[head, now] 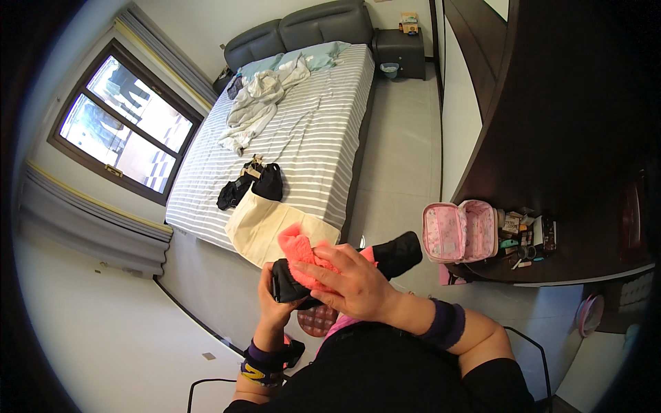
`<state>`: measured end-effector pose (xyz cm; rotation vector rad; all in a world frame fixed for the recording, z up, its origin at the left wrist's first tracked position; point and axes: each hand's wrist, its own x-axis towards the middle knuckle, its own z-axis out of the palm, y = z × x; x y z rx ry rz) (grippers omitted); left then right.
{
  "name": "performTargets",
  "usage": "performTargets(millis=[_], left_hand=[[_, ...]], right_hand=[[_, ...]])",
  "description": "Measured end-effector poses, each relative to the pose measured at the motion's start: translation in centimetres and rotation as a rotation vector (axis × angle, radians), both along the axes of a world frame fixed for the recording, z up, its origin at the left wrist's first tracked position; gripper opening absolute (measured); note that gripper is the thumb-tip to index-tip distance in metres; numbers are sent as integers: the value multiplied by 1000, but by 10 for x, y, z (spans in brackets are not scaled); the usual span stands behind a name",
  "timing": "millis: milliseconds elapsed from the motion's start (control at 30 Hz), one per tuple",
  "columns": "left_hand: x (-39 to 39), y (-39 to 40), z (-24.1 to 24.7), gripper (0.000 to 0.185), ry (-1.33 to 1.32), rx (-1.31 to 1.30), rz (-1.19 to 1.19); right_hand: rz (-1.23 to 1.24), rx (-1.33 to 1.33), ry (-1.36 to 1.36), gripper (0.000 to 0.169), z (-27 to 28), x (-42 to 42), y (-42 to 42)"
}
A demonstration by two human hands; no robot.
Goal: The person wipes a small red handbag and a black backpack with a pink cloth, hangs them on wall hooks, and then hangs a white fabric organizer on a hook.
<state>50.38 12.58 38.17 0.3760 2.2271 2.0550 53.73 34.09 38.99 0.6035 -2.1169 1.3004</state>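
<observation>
My left hand point(273, 304) grips a smooth black item point(289, 283), possibly a boot, in front of my body. In my right hand point(356, 284) is a coral-pink fluffy cloth point(299, 250), pressed against the top of the black item. The cloth bunches up past the fingers toward the bed. A second black, boot-shaped part point(397, 255) sticks out to the right beyond the right hand. Whether it joins the item in the left hand is hidden. A cream fabric bag point(279, 219) lies just beyond, over the bed's near edge.
Black clothing or bags point(250, 183) lie on the striped bed point(310, 134). At right, an open pink case point(444, 232) and small cosmetics point(521, 237) sit on a dark desk point(583, 263). A round tufted brown stool seat point(317, 320) is below my hands.
</observation>
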Motion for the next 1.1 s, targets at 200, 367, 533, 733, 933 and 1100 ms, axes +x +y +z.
performTargets(millis=[200,367,533,733,933,1100], left_hand=[[11,-15,11,61,48,278,203],[7,-28,15,59,123,254,191],[6,-23,13,55,107,221,155],[1,-13,-7,64,125,-31,82],[15,32,14,57,121,31,156],[11,4,0,52,170,24,156]], right_hand=[[-296,189,7,26,-65,-15,22],[-470,169,-145,23,-113,-28,65],[-351,-28,-278,24,-100,-34,51],[-9,-308,-149,27,-16,-11,-15],[99,-219,39,40,24,-4,-18],[-20,-142,21,36,-22,-12,-10]])
